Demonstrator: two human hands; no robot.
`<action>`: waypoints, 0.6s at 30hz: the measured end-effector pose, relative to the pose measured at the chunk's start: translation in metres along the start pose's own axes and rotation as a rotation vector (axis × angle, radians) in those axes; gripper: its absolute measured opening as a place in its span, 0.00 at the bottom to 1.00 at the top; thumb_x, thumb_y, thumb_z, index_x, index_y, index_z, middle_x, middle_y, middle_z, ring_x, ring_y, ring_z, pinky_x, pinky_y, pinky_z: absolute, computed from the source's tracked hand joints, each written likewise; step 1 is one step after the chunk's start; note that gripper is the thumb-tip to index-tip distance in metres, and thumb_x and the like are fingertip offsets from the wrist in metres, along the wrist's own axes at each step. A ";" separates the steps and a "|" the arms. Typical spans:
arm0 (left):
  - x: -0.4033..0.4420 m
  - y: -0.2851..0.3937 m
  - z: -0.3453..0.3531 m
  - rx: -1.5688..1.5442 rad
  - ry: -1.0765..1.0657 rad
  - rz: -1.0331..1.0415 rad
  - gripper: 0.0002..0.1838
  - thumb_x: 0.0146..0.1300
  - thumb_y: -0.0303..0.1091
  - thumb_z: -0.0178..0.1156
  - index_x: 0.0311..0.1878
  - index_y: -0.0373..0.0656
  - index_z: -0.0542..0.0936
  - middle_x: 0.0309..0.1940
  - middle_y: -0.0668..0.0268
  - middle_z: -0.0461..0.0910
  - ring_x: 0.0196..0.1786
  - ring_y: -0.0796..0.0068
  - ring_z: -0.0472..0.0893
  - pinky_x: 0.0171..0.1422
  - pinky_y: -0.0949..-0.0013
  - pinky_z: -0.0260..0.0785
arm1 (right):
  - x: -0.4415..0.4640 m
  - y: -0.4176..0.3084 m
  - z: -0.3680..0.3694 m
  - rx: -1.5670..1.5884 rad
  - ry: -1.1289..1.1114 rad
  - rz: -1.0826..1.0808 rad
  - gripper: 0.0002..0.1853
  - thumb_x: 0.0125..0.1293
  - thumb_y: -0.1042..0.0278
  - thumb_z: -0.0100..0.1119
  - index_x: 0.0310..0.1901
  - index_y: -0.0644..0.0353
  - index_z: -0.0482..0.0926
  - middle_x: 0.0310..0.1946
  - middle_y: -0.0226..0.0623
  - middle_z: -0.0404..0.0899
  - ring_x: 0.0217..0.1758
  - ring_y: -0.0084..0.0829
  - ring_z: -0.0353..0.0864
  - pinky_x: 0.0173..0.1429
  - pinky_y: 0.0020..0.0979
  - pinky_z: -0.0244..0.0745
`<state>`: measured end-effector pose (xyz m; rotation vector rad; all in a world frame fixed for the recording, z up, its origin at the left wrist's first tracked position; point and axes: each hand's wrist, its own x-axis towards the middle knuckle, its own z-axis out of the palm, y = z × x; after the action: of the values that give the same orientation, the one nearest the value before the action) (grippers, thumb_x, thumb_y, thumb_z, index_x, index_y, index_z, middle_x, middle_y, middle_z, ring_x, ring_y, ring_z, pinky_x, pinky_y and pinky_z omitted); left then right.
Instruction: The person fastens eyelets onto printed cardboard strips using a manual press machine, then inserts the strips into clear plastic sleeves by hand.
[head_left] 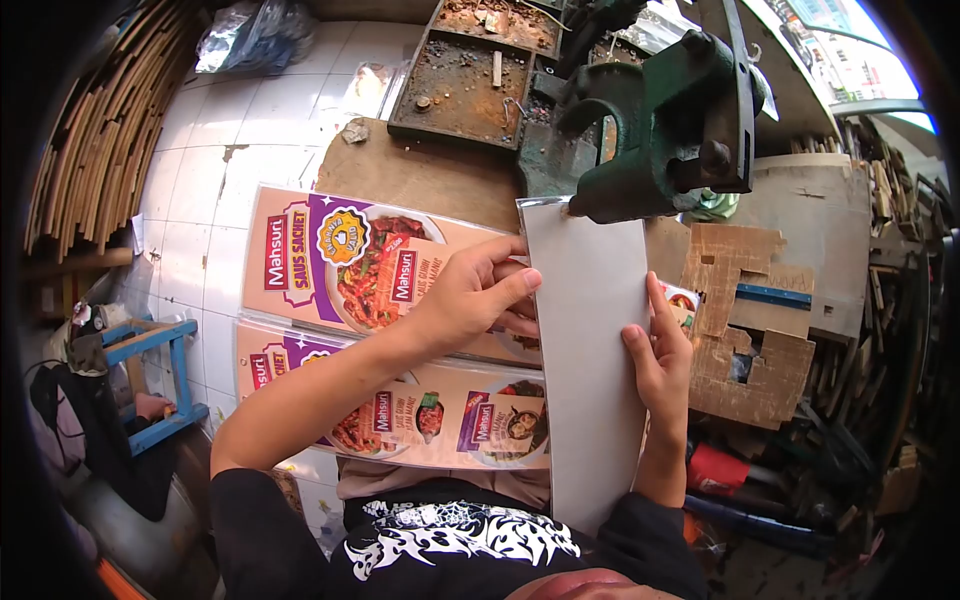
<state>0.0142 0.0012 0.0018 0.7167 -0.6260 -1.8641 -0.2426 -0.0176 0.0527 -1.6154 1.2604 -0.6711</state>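
Observation:
A long plain grey board point(588, 370) lies upright in the view, its far end at the head of a green machine point(640, 170). My left hand point(487, 288) pinches the board's left edge, with the thumb on top and the fingers partly hidden. On the other side, my right hand point(662, 358) holds the right edge between thumb and fingers. Left of the board lie printed Mahsuri sauce signs: an upper one point(275, 300) and a lower one point(420, 452), partly covered by my left forearm.
A rusty metal tray point(455, 85) with small bits sits behind, beside the machine. Cut brown cardboard point(705, 330) is on the right. A blue frame point(170, 350) stands at the left, below stacked brown strips point(95, 140). White floor tiles point(190, 185) show at the left.

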 end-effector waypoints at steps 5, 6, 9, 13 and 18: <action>-0.001 0.004 0.003 0.009 0.037 -0.030 0.19 0.75 0.31 0.52 0.64 0.33 0.67 0.46 0.56 0.82 0.45 0.68 0.86 0.48 0.66 0.85 | 0.002 0.003 -0.001 -0.023 0.003 -0.042 0.33 0.71 0.78 0.56 0.75 0.68 0.57 0.60 0.46 0.76 0.56 0.25 0.78 0.59 0.22 0.72; 0.000 0.003 0.003 0.009 0.034 -0.031 0.19 0.75 0.31 0.52 0.64 0.33 0.67 0.46 0.56 0.82 0.45 0.68 0.86 0.48 0.66 0.85 | 0.002 0.003 -0.001 -0.031 0.001 -0.052 0.33 0.71 0.78 0.56 0.75 0.68 0.57 0.60 0.46 0.77 0.55 0.24 0.78 0.58 0.22 0.72; 0.001 0.001 0.000 0.027 0.039 -0.022 0.19 0.75 0.31 0.52 0.64 0.32 0.67 0.47 0.55 0.82 0.45 0.68 0.86 0.47 0.67 0.85 | 0.001 0.000 0.000 -0.015 0.007 0.004 0.33 0.70 0.78 0.57 0.75 0.67 0.58 0.59 0.46 0.77 0.54 0.23 0.78 0.56 0.22 0.73; 0.001 0.001 -0.002 0.065 0.031 -0.017 0.23 0.75 0.33 0.54 0.68 0.33 0.65 0.50 0.55 0.81 0.46 0.65 0.86 0.45 0.66 0.86 | 0.002 0.004 0.000 -0.034 0.018 -0.019 0.33 0.70 0.78 0.57 0.74 0.67 0.59 0.58 0.45 0.78 0.53 0.23 0.78 0.56 0.22 0.73; 0.001 0.001 -0.001 0.071 0.046 -0.019 0.23 0.74 0.34 0.54 0.67 0.33 0.65 0.49 0.55 0.81 0.45 0.65 0.87 0.44 0.67 0.86 | 0.001 0.009 -0.003 -0.063 0.022 -0.007 0.32 0.69 0.78 0.59 0.73 0.68 0.61 0.58 0.45 0.78 0.53 0.23 0.78 0.56 0.22 0.73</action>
<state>0.0149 -0.0002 0.0015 0.8121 -0.6610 -1.8454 -0.2482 -0.0201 0.0451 -1.6684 1.3046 -0.6610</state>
